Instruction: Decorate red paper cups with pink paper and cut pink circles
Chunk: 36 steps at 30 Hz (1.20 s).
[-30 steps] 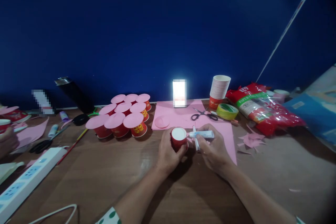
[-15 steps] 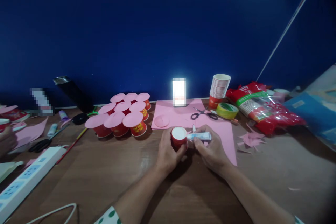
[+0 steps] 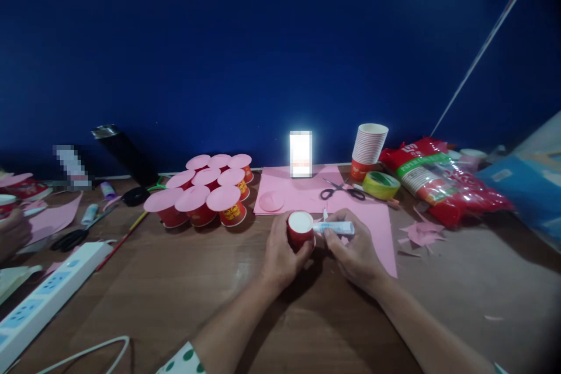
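My left hand [image 3: 284, 252] is wrapped round a red paper cup [image 3: 300, 234], its white round base facing up. In my right hand [image 3: 350, 248] lies a white and blue glue stick [image 3: 336, 228], held level, its tip at the right edge of the cup. Whether the tip touches the cup I cannot tell. Just behind the hands, a pink paper circle [image 3: 272, 201] rests on pink paper sheets [image 3: 302, 196]. Black-handled scissors [image 3: 342, 190] lie partly open on the sheets.
Several red cups topped with pink discs [image 3: 225, 198] stand left of centre. A cup stack [image 3: 369, 149], yellow tape roll [image 3: 380, 185], red plastic package [image 3: 442, 178] and paper scraps [image 3: 423, 234] are at right. A power strip [image 3: 48, 286] and another person's hand [image 3: 15, 234] are at left.
The whole view has shifted slightly. Both hands keep nearly the same pose, with the glue stick still at the cup's edge.
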Tool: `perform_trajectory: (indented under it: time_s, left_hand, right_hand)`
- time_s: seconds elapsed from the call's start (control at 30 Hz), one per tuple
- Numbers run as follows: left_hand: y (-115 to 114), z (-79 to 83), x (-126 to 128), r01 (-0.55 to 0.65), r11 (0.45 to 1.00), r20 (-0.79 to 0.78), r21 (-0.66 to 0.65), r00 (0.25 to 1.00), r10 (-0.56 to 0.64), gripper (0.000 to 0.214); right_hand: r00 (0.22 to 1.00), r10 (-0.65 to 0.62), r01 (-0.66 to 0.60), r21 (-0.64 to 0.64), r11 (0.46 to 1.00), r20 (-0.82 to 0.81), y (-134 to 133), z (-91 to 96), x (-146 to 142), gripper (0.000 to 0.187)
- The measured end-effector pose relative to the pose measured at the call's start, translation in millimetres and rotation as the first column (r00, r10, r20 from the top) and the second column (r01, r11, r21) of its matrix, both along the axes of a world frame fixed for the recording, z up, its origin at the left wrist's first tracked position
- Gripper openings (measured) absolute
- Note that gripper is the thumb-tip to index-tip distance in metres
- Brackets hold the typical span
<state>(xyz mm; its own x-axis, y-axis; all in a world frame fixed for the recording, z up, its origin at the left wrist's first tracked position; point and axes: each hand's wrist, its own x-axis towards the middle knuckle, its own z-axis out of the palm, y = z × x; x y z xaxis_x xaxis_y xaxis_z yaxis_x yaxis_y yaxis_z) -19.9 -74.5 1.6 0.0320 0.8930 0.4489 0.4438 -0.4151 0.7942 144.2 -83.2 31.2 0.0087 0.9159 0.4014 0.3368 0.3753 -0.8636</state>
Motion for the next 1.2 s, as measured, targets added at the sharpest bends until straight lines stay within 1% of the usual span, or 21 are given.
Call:
perform_trajectory:
  time_s: [0.1,0.23,0.5,0.67,0.83,1.07,1.2]
  left_hand:
    - [-0.1,0.0,0.3,0.004,1.000,0.010,-0.002,1.000,-0.004,0.049]
    - [-0.4,0.1,0.6,0.005,1.000,0.012,0.003,1.000,-0.005,0.048]
    - [0.3,-0.7,-0.5,-0.006,1.000,-0.008,0.014,1.000,0.006,0.050]
    - [0.4,0.0,-0.8,0.002,1.000,-0.013,0.020,1.000,-0.002,0.048]
    - [0.0,-0.4,-0.5,-0.011,1.000,-0.021,0.029,1.000,0.012,0.048]
    - [1.3,-0.8,-1.3,0.007,0.999,-0.009,0.035,1.000,-0.006,0.048]
    - [1.0,-0.1,-1.9,0.021,0.999,-0.014,0.031,1.000,-0.021,0.048]
  right_hand:
    - [1.000,-0.003,0.003,0.004,1.000,0.006,-0.9,1.6,-0.7,0.008]
    - [0.999,-0.011,0.010,0.042,0.999,0.040,-2.0,3.1,-1.2,0.009]
    - [0.995,0.037,-0.046,0.104,0.994,0.092,-1.5,1.1,0.0,0.015]
    - [0.990,0.066,-0.088,0.182,0.979,0.125,-2.3,2.2,1.3,0.017]
    - [0.985,0.068,-0.101,0.209,0.973,0.161,-1.7,0.7,2.5,0.019]
    - [0.981,0.064,-0.122,0.328,0.937,0.183,-0.8,2.3,1.6,0.021]
    - [0.980,0.058,-0.125,0.367,0.922,0.188,-0.1,3.0,1.3,0.022]
